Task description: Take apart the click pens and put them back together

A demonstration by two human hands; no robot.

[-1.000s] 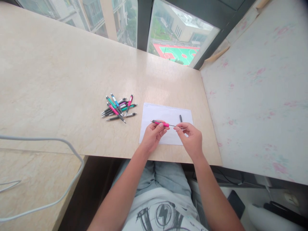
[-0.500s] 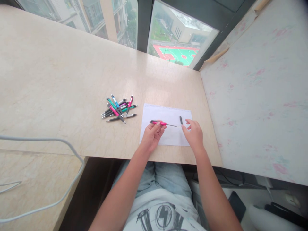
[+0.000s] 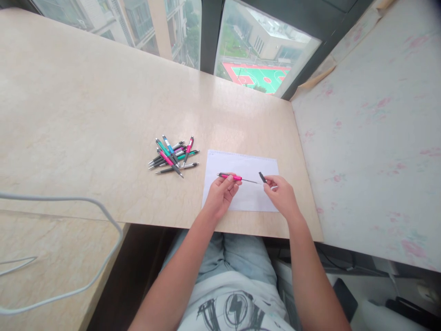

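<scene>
My left hand (image 3: 223,192) is closed around the pink upper barrel of a ballpoint pen (image 3: 234,177), held level above a white sheet of paper (image 3: 241,202). A thin refill (image 3: 251,181) sticks out of its open right end, pointing toward my other hand. My right hand (image 3: 279,192) pinches the pen's black lower barrel (image 3: 262,177) between thumb and fingers, tilted over the paper's right half. The refill's tip is close to this piece; a small gap seems to lie between them.
Left of the paper lies a loose pile of pens (image 3: 172,156) in pink, green, blue and silver. A white cable (image 3: 112,223) loops over the lower left. The tabletop (image 3: 103,115) ends at a window behind and a floral-papered wall (image 3: 365,138) on the right.
The black lower barrel was standing beside my right fingers; now the fingers have closed on it and it leans more. My left hand keeps its hold on the pink barrel. The view has shifted slightly.
</scene>
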